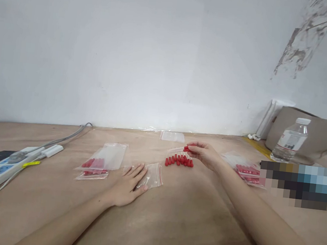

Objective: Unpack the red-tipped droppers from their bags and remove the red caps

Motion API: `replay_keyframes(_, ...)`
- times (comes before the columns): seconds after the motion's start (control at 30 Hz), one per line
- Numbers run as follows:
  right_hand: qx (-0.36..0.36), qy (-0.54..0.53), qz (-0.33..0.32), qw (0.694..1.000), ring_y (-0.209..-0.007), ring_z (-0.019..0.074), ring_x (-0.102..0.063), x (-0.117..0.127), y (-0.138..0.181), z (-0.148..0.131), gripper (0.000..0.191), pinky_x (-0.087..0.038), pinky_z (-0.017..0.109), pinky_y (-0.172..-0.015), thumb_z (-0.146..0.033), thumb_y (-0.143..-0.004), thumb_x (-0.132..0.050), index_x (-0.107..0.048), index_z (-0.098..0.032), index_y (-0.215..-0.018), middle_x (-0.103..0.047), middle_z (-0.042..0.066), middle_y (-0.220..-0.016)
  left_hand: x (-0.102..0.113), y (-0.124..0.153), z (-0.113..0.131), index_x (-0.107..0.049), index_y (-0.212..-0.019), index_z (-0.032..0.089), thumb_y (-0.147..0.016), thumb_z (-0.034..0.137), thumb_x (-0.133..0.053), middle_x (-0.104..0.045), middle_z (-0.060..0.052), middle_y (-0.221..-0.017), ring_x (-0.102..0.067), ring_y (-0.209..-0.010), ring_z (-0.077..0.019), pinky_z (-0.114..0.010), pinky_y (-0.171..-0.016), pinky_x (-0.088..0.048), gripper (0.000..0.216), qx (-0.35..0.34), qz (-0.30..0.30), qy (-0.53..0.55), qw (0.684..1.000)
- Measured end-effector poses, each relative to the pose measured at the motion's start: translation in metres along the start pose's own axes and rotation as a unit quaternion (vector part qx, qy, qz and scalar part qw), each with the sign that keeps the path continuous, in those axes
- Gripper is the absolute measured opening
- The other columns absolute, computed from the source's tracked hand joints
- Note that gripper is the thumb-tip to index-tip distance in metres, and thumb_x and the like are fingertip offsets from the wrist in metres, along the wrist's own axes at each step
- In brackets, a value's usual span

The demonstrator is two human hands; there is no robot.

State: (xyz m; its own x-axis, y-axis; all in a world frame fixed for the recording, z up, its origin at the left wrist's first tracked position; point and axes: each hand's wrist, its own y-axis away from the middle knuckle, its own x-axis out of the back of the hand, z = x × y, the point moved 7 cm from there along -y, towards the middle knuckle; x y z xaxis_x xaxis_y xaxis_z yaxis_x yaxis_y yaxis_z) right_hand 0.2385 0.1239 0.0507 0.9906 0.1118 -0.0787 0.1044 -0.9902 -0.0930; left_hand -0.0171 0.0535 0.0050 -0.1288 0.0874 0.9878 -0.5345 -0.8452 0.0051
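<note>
A left hand (130,185), fingers spread, presses a clear bag (153,176) on the bench (152,223); right, farther off, a right hand (203,154) pinches small red pieces (189,148) by a red cluster (179,160).

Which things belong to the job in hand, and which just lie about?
Likely job:
red pieces in right hand
row of red pieces
clear bag under left hand
bagged red pieces

Likely lying about:
power strip
water bottle

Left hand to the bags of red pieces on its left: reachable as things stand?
Probably yes: the left hand lies flat on a clear bag, seemingly gripping nothing, and just bare tabletop separates it from the bags of red pieces.
</note>
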Motion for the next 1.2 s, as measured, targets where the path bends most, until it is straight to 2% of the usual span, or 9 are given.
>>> replay_keyframes(0.07,0.085,0.042,0.056,0.994,-0.071,0.0122,-0.059,-0.006,-0.005,-0.005,0.02,-0.048,0.027,-0.069,-0.029,-0.066,-0.065,-0.06,-0.016,-0.08,-0.064,0.004,-0.078,0.0,-0.001,-0.003,-0.017,-0.137,0.023,-0.082,0.061,-0.025,-0.01,-0.005,-0.144,-0.009,-0.132,-0.0223,-0.04,-0.108,-0.01,0.068,0.027,-0.004,0.01,1.0)
replay_keyframes(0.17,0.189,0.212,0.079,0.956,-0.076,0.0144,-0.057,-0.039,-0.008,-0.004,0.018,-0.046,0.029,-0.071,-0.029,-0.074,-0.057,-0.06,-0.016,-0.086,-0.06,0.005,-0.082,0.004,0.001,-0.002,-0.024,-0.136,0.02,-0.08,0.063,-0.027,-0.017,-0.008,-0.143,-0.015,-0.131,-0.0259,-0.042,-0.105,-0.016,0.07,0.066,-0.003,0.02,0.998)
replay_keyframes(0.33,0.299,0.487,0.023,0.82,-0.083,0.0132,-0.053,-0.099,-0.004,0.009,0.017,-0.042,0.025,-0.073,-0.017,-0.082,-0.045,-0.059,-0.016,-0.092,-0.053,0.007,-0.094,0.026,0.008,0.004,-0.058,-0.105,0.023,-0.082,0.053,-0.033,-0.055,-0.01,-0.115,-0.047,-0.11,-0.0299,-0.046,-0.09,-0.032,0.045,0.104,0.097,-0.021,0.99)
replay_keyframes(0.47,0.301,0.611,-0.019,0.732,-0.08,0.0134,-0.051,-0.114,-0.005,0.024,0.015,-0.039,0.024,-0.068,-0.015,-0.082,-0.046,-0.059,-0.016,-0.088,-0.052,0.007,-0.093,0.035,0.005,-0.009,-0.058,-0.088,0.022,-0.08,0.04,-0.043,-0.06,-0.008,-0.097,-0.055,-0.092,-0.0244,-0.037,-0.078,-0.039,0.025,0.117,0.163,0.009,0.98)
replay_keyframes(0.57,0.301,0.632,-0.033,0.713,-0.081,0.0159,-0.05,-0.117,-0.005,0.029,0.008,-0.037,0.026,-0.068,-0.021,-0.079,-0.055,-0.06,-0.017,-0.083,-0.053,0.007,-0.091,0.031,-0.002,-0.032,-0.055,-0.086,0.02,-0.078,0.033,-0.045,-0.061,-0.004,-0.085,-0.057,-0.08,-0.019,-0.029,-0.069,-0.042,0.019,0.14,0.145,0.103,0.974)
replay_keyframes(0.67,0.302,0.649,-0.037,0.697,-0.086,0.02,-0.049,-0.119,-0.004,0.032,0.018,-0.036,0.029,-0.07,-0.034,-0.075,-0.061,-0.061,-0.017,-0.083,-0.054,0.009,-0.092,0.026,-0.004,-0.05,-0.053,-0.089,0.019,-0.073,0.032,-0.049,-0.06,-0.001,-0.075,-0.056,-0.069,-0.0161,-0.025,-0.062,-0.041,0.021,0.169,0.109,0.166,0.965)
replay_keyframes(0.87,0.312,0.659,-0.024,0.684,-0.088,0.0202,-0.047,-0.122,0.002,0.032,0.026,-0.031,0.033,-0.074,-0.043,-0.079,-0.053,-0.061,-0.018,-0.085,-0.057,0.008,-0.09,0.022,-0.001,-0.055,-0.055,-0.072,0.018,-0.067,0.032,-0.053,-0.057,0.001,-0.061,-0.054,-0.058,-0.0139,-0.022,-0.052,-0.035,0.016,0.196,0.055,0.194,0.96)
replay_keyframes(1.03,0.343,0.647,0.039,0.68,-0.088,0.0197,-0.046,-0.123,0.008,0.027,0.024,-0.025,0.037,-0.078,-0.039,-0.084,-0.046,-0.062,-0.021,-0.089,-0.06,0.007,-0.087,0.038,0.003,-0.059,-0.051,-0.067,0.018,-0.067,0.029,-0.052,-0.054,0.003,-0.054,-0.051,-0.052,-0.0125,-0.021,-0.048,-0.036,0.012,0.201,0.066,0.226,0.951)
replay_keyframes(1.2,0.327,0.648,0.028,0.688,-0.091,0.0211,-0.045,-0.129,0.006,0.03,0.029,-0.024,0.039,-0.081,-0.046,-0.08,-0.049,-0.065,-0.021,-0.081,-0.059,0.007,-0.089,0.064,0.011,-0.088,-0.047,-0.075,0.018,-0.07,0.027,-0.05,-0.054,0.003,-0.06,-0.051,-0.046,-0.0101,-0.018,-0.041,-0.034,0.011,0.247,0.128,0.289,0.916)
